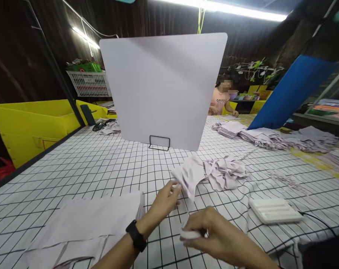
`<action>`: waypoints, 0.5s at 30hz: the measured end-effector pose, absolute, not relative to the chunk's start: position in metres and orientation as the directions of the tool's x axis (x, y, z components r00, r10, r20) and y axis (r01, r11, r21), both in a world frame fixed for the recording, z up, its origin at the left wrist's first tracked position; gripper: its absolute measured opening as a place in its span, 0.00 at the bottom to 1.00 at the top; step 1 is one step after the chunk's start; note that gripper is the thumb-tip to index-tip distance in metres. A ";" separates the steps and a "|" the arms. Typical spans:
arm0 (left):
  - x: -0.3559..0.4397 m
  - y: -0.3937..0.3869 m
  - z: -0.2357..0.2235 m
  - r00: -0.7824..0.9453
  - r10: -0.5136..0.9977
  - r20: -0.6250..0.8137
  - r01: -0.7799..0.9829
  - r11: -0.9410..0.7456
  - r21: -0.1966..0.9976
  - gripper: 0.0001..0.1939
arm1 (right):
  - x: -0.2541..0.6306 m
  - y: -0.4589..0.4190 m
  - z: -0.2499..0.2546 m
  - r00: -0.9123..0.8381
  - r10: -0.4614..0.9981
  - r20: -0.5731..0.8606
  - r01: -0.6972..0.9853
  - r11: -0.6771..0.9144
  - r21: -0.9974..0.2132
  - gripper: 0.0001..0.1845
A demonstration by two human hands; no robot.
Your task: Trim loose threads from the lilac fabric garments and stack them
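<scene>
My left hand (167, 198), with a black watch on the wrist, pinches the near left edge of a pale lilac fabric piece (189, 173). The piece is partly raised off the table, and one corner hangs down toward my right hand. Closed around a small white object (190, 233) is my right hand (216, 233); fingers cover much of it, so its kind is not clear. Just behind the raised piece lies a crumpled heap of the same fabric (227, 172). A flat stack of lilac fabric (93, 216) rests at the lower left, beside my left forearm.
A white board (163, 89) stands upright in a black wire holder (159, 143) on the checked tablecloth (102, 164). At right are a white corded device (276, 210), fabric piles (253, 136) and a leaning blue panel (289, 93). A person (221, 97) works at the far side.
</scene>
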State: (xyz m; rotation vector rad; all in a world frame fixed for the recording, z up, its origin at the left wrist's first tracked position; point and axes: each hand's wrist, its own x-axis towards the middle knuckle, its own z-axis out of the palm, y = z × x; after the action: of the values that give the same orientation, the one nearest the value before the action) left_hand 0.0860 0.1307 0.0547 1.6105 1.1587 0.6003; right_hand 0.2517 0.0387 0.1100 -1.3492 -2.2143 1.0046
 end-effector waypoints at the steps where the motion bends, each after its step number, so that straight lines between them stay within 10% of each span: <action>1: 0.086 0.129 0.053 0.411 0.901 -0.139 0.440 -0.063 0.896 0.23 | 0.253 0.034 0.112 -0.547 0.832 -0.097 0.582 0.294 -0.758 0.08; 4: 0.081 0.125 0.048 0.413 0.910 -0.049 0.640 -0.251 0.726 0.16 | 0.267 0.039 0.111 -0.583 0.792 -0.179 0.572 0.243 -0.783 0.25; 10: 0.070 0.149 0.051 0.286 0.956 -0.062 0.782 -0.195 0.592 0.18 | 0.306 0.114 0.075 0.065 0.994 -0.083 0.849 -0.099 -0.519 0.16; 15: 0.074 0.173 0.049 0.246 0.960 -0.130 0.837 -0.143 0.528 0.08 | 0.317 0.152 0.035 0.236 0.972 0.008 0.896 -0.215 -0.389 0.10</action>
State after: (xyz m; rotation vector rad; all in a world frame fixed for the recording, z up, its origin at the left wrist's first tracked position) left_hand 0.0738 0.1734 0.0495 2.0253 1.6337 0.3256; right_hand 0.3170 0.1521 0.0354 -2.2019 -1.7336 0.3422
